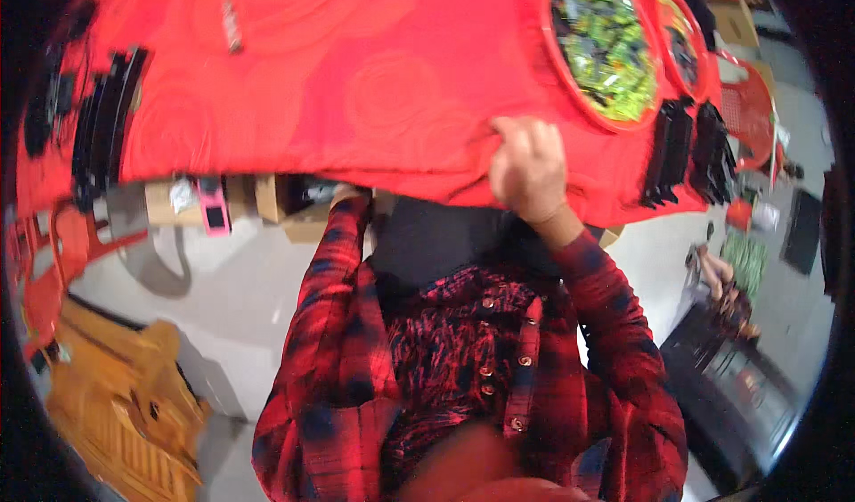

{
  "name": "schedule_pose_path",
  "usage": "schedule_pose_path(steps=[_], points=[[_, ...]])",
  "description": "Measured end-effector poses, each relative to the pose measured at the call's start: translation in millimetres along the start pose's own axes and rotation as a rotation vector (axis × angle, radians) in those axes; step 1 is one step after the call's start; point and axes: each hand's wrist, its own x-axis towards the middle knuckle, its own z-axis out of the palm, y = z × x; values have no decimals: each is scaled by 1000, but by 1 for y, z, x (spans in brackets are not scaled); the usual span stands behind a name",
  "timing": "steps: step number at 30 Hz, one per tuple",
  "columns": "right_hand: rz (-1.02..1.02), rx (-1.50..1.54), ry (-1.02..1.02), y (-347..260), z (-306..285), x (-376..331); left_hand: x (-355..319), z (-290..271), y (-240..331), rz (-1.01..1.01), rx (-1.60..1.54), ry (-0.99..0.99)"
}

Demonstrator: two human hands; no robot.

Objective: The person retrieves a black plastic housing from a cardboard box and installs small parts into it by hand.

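Note:
My right hand (532,168) is over the near edge of the red-covered table, its fingers curled together and a little blurred. By its fingertips a thin dark line runs across the cloth; I cannot make out whether the fingers hold it. Below the table edge, my left hand (346,194) reaches in at an open cardboard box (269,197) with dark things inside. Only the back of that hand shows, and its fingers are hidden.
Red-rimmed round trays (647,114) of small green, yellow and dark pieces stand at the right. Bundles of black strips (668,155) lie beside them, and more black strips (105,128) at the left. A wooden chair (125,404) stands at lower left.

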Motion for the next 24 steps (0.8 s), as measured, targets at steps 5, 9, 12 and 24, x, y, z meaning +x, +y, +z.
schedule_pose_path(steps=[5, 9, 12, 24], points=[[20, 68, 97, 1, -19, 4, 27, -45, 32, 62, 74, -297], [3, 88, 104, 0, -18, 3, 8, -79, 24, -40, 138, -519], [-20, 123, 109, 0, -15, 4, -15, -92, 7, -156, 161, -679], [-99, 7, 133, 7, -5, 4, -87, -141, 19, -802, -549, -324]])
